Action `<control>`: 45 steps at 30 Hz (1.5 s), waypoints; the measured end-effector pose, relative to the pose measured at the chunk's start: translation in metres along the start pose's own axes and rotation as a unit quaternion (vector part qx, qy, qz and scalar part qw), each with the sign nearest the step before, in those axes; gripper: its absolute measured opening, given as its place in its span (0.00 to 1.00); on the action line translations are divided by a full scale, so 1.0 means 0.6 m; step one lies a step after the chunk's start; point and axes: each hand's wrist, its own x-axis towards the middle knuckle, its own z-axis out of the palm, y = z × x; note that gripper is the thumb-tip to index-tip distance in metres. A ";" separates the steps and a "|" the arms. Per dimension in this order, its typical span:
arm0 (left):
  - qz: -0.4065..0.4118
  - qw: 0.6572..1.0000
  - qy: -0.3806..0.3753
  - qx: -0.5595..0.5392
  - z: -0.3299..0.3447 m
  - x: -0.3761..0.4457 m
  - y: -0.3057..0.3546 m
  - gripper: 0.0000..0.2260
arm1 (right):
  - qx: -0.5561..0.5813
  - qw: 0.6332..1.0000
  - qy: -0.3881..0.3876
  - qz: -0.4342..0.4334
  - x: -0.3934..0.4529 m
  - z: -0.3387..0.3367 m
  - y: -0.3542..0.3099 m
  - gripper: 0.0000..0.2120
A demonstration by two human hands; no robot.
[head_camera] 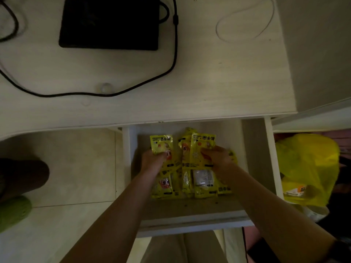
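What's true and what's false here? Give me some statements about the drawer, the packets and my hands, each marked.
1. The white wooden drawer is pulled open. True.
2. A thin black cable runs across the pale desk top. True.
3. The left hand holds a small yellow plastic packet. True.
4. The right hand is empty. False: it holds another yellow packet.
5. The flat black rectangular device lies in the drawer. False: it lies on the desk top.
6. The big yellow plastic bag sits left of the drawer. False: it sits right of it.
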 end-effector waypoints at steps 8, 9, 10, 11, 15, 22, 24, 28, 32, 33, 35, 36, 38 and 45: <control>0.061 0.994 0.033 0.080 -0.007 0.008 -0.002 0.08 | -0.247 0.959 0.075 -0.114 -0.002 -0.050 -0.008 0.08; 0.066 0.993 0.041 0.089 -0.008 0.008 0.000 0.10 | -0.258 0.956 0.075 -0.122 -0.006 -0.054 -0.012 0.09; 0.070 0.992 0.047 0.098 -0.010 0.005 0.002 0.11 | -0.261 0.955 0.075 -0.123 -0.010 -0.059 -0.015 0.11; 0.075 0.990 0.047 0.108 -0.012 0.002 0.003 0.12 | -0.261 0.954 0.076 -0.123 -0.015 -0.063 -0.017 0.13; 0.089 0.986 0.024 0.142 -0.023 -0.017 -0.004 0.13 | -0.310 0.941 0.074 -0.111 -0.050 -0.081 -0.027 0.18; 0.131 0.979 0.025 0.156 -0.044 -0.093 -0.011 0.20 | -0.392 0.906 0.059 -0.148 -0.133 -0.103 -0.029 0.17; 0.161 0.977 0.043 0.134 -0.061 -0.135 -0.013 0.20 | -0.421 0.889 0.040 -0.176 -0.170 -0.103 -0.031 0.16; 0.195 0.968 0.080 0.133 -0.088 -0.189 -0.016 0.14 | -0.453 0.865 0.020 -0.213 -0.213 -0.095 -0.032 0.15; 0.204 0.965 0.132 0.102 -0.129 -0.251 -0.037 0.11 | -0.494 0.823 -0.010 -0.281 -0.270 -0.059 -0.046 0.19; 0.204 0.964 0.141 0.096 -0.140 -0.263 -0.046 0.10 | -0.504 0.809 -0.018 -0.303 -0.283 -0.045 -0.047 0.19; 0.200 0.962 0.165 0.089 -0.162 -0.289 -0.066 0.10 | -0.533 0.771 -0.042 -0.346 -0.310 -0.013 -0.046 0.17; 0.197 0.960 0.180 0.083 -0.173 -0.302 -0.076 0.09 | -0.546 0.752 -0.056 -0.365 -0.322 0.006 -0.044 0.16; 0.198 0.955 0.210 0.070 -0.193 -0.325 -0.099 0.08 | -0.568 0.724 -0.079 -0.384 -0.344 0.047 -0.036 0.15; 0.156 0.940 0.286 0.103 -0.268 -0.380 -0.208 0.08 | -0.638 0.624 -0.174 -0.417 -0.408 0.181 0.035 0.16</control>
